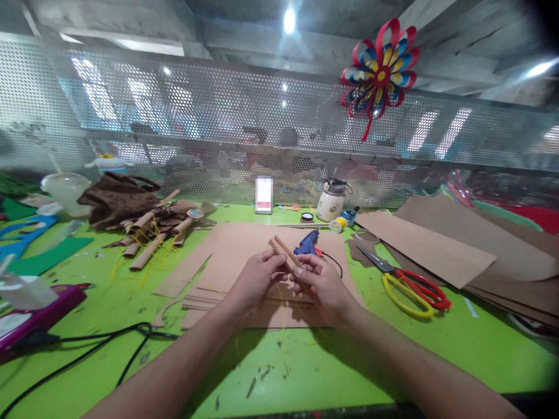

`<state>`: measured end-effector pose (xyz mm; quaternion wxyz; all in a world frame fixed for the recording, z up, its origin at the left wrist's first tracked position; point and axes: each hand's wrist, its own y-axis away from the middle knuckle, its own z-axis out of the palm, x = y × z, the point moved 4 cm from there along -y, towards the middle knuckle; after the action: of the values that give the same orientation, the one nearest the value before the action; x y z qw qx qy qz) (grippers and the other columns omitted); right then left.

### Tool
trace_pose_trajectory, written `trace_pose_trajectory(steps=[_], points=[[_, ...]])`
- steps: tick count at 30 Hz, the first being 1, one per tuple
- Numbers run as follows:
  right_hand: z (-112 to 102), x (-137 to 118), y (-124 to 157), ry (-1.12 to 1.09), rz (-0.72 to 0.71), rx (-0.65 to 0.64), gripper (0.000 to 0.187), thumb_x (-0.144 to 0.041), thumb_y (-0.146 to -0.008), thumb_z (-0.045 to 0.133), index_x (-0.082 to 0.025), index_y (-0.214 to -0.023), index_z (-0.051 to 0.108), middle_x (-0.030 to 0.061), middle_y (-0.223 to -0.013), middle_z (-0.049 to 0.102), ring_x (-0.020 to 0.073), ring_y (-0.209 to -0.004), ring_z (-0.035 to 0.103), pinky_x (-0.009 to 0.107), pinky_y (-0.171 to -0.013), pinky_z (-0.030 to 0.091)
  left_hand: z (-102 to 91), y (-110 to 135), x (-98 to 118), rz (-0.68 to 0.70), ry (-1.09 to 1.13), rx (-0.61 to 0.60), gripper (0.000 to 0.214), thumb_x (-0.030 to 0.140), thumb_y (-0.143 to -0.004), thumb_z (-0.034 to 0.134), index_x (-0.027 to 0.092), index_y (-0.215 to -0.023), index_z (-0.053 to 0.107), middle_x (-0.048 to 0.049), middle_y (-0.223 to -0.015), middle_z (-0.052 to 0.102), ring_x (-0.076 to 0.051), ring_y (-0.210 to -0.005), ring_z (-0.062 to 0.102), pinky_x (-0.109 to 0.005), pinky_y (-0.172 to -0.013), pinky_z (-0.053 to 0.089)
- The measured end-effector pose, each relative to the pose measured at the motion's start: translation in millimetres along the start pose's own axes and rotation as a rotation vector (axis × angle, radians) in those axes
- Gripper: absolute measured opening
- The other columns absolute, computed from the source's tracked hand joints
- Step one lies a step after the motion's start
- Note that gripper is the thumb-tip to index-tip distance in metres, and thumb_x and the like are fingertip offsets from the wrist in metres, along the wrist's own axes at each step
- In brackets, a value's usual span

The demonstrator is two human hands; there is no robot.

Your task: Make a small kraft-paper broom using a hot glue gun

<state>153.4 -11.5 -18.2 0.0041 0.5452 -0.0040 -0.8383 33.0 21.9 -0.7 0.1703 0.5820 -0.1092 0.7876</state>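
My left hand (257, 277) and my right hand (322, 285) meet over the middle of the table, fingers closed on a narrow rolled piece of brown sheet (286, 250). The roll points up and to the left, with its long edges showing at the far end. Thin yellow thread (282, 299) hangs below the fingers. Under the hands lie stacked brown sheets (236, 244). Just beyond my right hand rests a blue glue gun (307, 242), its dark cord curving to the right.
Scissors (414, 289) with red and yellow handles lie right, near large brown sheets (437, 244). Tied brown rolls (151, 241) and a brown bag (117, 201) sit left. A purple power strip (48, 317) trails black cable. Behind stand a phone (264, 195), a jug (331, 201) and yellow thread spool (338, 225).
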Motion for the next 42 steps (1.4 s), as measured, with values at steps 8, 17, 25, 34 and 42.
trace_pose_trajectory(steps=[8, 17, 25, 34, 42], points=[[3.9, 1.1, 1.7, -0.045, 0.056, 0.003, 0.044, -0.029, -0.059, 0.083, -0.016, -0.089, 0.055, -0.0004, -0.064, 0.065, 0.0090, -0.046, 0.055, 0.021, -0.046, 0.041, -0.5, -0.5, -0.4, -0.003, -0.031, -0.009, 0.017, 0.028, -0.074, 0.062, 0.012, -0.067, 0.061, -0.0057, -0.062, 0.065, -0.013, -0.052, 0.058, -0.026, -0.058, 0.046], [10.9, 6.6, 9.5, 0.065, 0.070, -0.080, 0.044, -0.037, -0.071, 0.076, -0.016, -0.101, 0.053, 0.0017, -0.068, 0.067, 0.0122, -0.053, 0.058, 0.026, -0.052, 0.048, -13.4, -7.5, 0.7, 0.054, -0.103, 0.080, 0.016, 0.024, -0.072, 0.060, 0.015, -0.058, 0.056, 0.0002, -0.051, 0.058, -0.011, -0.046, 0.050, -0.023, -0.051, 0.040], [9.5, -1.8, 8.2, 0.003, 0.054, -0.057, 0.047, -0.033, -0.064, 0.081, -0.016, -0.098, 0.053, -0.0006, -0.061, 0.065, 0.0106, -0.047, 0.054, 0.022, -0.045, 0.041, -10.9, -4.5, 4.5, 0.017, -0.079, -0.012, 0.018, 0.030, -0.074, 0.063, 0.012, -0.070, 0.062, -0.0056, -0.064, 0.065, -0.014, -0.057, 0.058, -0.025, -0.057, 0.042], [5.7, 1.9, 6.7, -0.012, 0.082, -0.093, 0.046, -0.029, -0.067, 0.079, -0.016, -0.102, 0.053, -0.0001, -0.061, 0.065, 0.0115, -0.048, 0.055, 0.023, -0.047, 0.041, -6.5, -2.0, 4.8, 0.025, -0.042, -0.050, 0.022, 0.031, -0.075, 0.066, 0.010, -0.079, 0.067, -0.0063, -0.069, 0.067, -0.012, -0.058, 0.056, -0.025, -0.059, 0.040], [5.5, 1.6, 10.5, -0.007, 0.096, -0.071, 0.047, -0.029, -0.068, 0.080, -0.016, -0.104, 0.053, 0.0001, -0.064, 0.065, 0.0119, -0.052, 0.056, 0.024, -0.050, 0.042, -6.7, -2.3, 3.6, 0.019, -0.011, -0.090, 0.023, 0.033, -0.075, 0.068, 0.010, -0.080, 0.066, -0.0046, -0.068, 0.065, -0.011, -0.055, 0.055, -0.026, -0.060, 0.042]])
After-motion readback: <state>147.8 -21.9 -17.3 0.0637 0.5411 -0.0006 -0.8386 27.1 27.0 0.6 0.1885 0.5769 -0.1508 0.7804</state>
